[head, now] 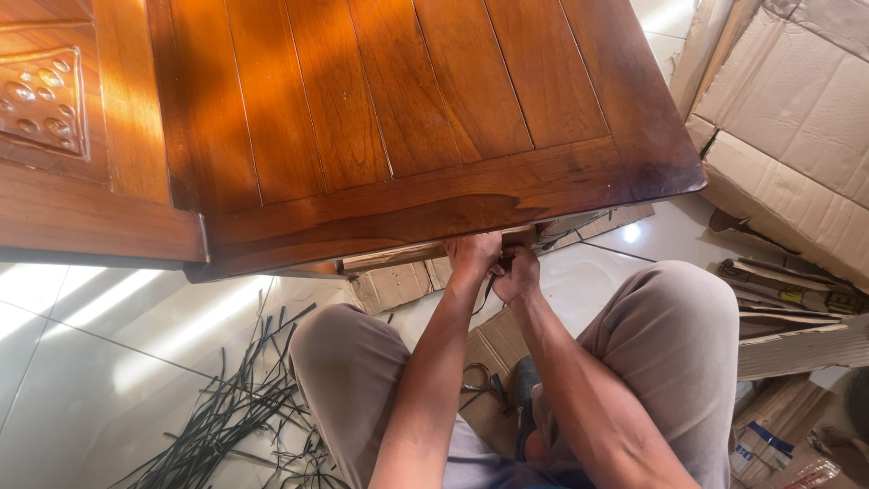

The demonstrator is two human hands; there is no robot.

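Gripping a black plastic strap [490, 288] at centre frame, the left hand [472, 254] and right hand [518, 272] were closed on it beneath the wooden table [398, 118] edge. Cut straps [231, 407] lay lower left; cardboard [797, 118] remained at right, indicating unpacking largely done.

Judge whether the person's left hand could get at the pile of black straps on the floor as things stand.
Probably yes: the black straps lie uncovered on the tiles beside the left knee, though the left hand is now busy under the wooden table.
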